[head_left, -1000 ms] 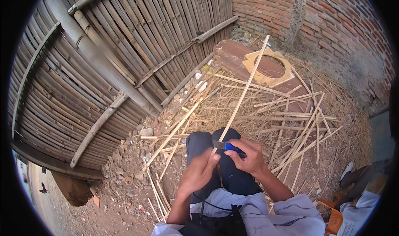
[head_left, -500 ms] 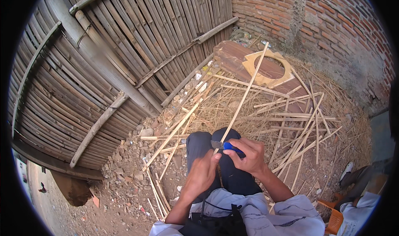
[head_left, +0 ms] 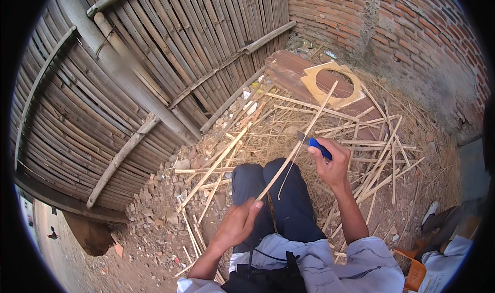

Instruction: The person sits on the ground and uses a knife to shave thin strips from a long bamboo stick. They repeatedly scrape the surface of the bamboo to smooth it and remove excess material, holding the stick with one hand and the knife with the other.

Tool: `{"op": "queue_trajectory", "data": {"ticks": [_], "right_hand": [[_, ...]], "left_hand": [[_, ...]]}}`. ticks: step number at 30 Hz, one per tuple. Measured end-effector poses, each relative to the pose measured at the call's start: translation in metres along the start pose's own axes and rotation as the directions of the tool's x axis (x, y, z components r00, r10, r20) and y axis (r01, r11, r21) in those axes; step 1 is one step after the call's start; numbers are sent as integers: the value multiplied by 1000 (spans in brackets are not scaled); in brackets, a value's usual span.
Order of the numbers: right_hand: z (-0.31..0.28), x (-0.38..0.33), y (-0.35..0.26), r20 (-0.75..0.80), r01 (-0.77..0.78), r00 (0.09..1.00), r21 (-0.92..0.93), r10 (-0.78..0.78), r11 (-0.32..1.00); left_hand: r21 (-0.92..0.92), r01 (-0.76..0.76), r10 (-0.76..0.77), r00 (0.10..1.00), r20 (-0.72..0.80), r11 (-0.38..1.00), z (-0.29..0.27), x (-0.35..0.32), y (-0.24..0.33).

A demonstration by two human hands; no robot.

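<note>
My left hand is closed round the near end of a long pale bamboo strip, just above my left knee. The strip slants up and away to the right, its far end over the ring-shaped board. My right hand grips a utility knife with a blue handle. The knife's blade lies against the strip beyond my knees. A thin shaving peels down from the blade, hanging beside the strip and curled at its lower tip.
Bamboo strips lie heaped over dry straw at the right, with more strips on rubble at the left. A yellowish board with a round hole rests on a brown panel. A bamboo fence and brick wall meet behind. Another person's leg shows right.
The knife in my right hand has slid away from me up the strip, raising a thin shaving. My left hand and the strip have drawn back toward me.
</note>
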State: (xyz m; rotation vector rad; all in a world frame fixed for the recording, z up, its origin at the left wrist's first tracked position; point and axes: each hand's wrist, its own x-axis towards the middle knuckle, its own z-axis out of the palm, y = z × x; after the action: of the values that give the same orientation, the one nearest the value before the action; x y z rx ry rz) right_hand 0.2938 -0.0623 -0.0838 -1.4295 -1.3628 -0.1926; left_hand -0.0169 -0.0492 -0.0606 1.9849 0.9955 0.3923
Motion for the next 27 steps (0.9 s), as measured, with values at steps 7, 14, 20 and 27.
{"op": "queue_trajectory", "data": {"ticks": [7,14,20,27], "right_hand": [[-10,40,63,-131,-155,981,-106,141,982],[-51,59,124,-334,-354,895,-123,297,927],[-2,-2,14,17,-129,992,94,128,987],[20,-43,-49,172,117,975,129,-138,985]], "left_hand": [[71,40,-44,998,53,997,-13,-8,-8],[61,124,-118,989,-88,990,-19,-10,-26],[45,49,-40,982,-183,998,-4,16,-7],[-60,-98,86,981,-171,993,7,29,32]]}}
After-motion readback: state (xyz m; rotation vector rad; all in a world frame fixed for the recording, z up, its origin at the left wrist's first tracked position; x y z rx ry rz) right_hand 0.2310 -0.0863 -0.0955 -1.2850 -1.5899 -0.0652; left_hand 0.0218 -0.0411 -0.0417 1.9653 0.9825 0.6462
